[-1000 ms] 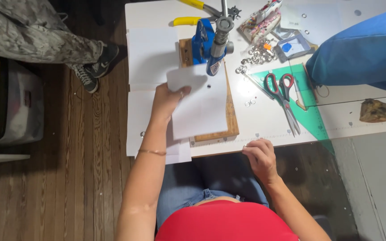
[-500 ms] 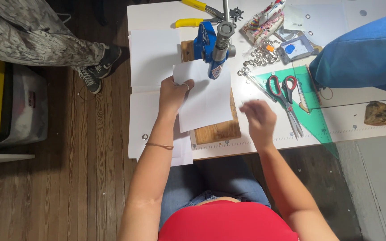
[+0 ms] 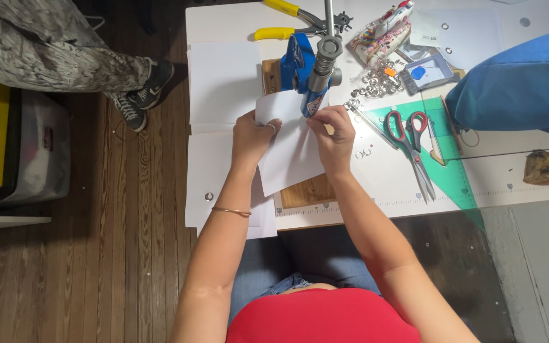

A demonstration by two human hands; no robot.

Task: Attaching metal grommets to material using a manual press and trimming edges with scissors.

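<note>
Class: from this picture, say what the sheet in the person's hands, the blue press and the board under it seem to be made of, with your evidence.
Sheet: likely paper or thin card, matte white, flat with crisp edges.
Blue press: probably metal, glossy blue paint on the body and a bare grey, shiny column.
Board: looks like wood, brown with visible grain.

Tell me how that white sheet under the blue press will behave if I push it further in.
The white sheet looks thin, so it would likely buckle rather than slide stiffly. Both hands, left hand and right hand, pinch it near the blue press, which suggests it needs support. It probably weighs very little.
</note>
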